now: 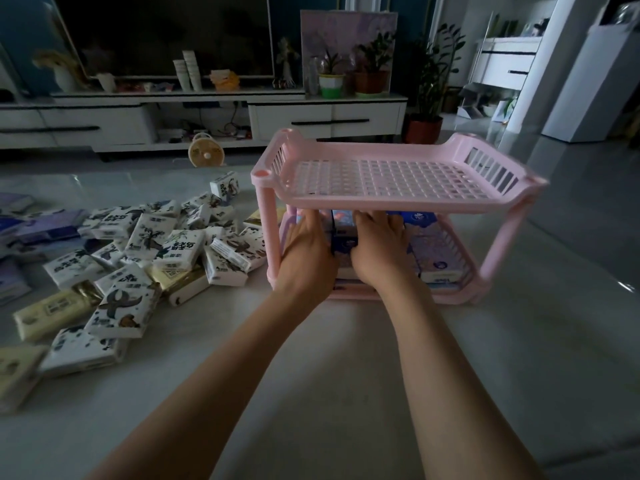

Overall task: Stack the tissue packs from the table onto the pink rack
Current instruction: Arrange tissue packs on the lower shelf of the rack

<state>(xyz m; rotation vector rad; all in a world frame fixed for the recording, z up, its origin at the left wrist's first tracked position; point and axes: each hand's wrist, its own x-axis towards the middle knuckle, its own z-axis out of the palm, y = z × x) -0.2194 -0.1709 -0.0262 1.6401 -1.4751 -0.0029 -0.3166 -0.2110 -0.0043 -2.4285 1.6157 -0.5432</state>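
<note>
Loose tissue packs (145, 258) crowd the table left of the pink rack (398, 202); left hand (308, 254) and right hand (379, 251) press a blue pack (343, 233) between them on its lower tier, under the bare upper tier

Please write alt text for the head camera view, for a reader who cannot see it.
Both hands, left hand and right hand, press blue packs into the lower shelf of a pink rack; its top shelf is bare. More tissue packs lie at left.

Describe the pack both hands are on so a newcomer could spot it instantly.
Start at the pink rack right of centre; its top shelf is bare. On the lower shelf, the left hand and right hand press either side of a dark blue tissue pack. The loose packs piled to the left are mostly white or cream.
</note>
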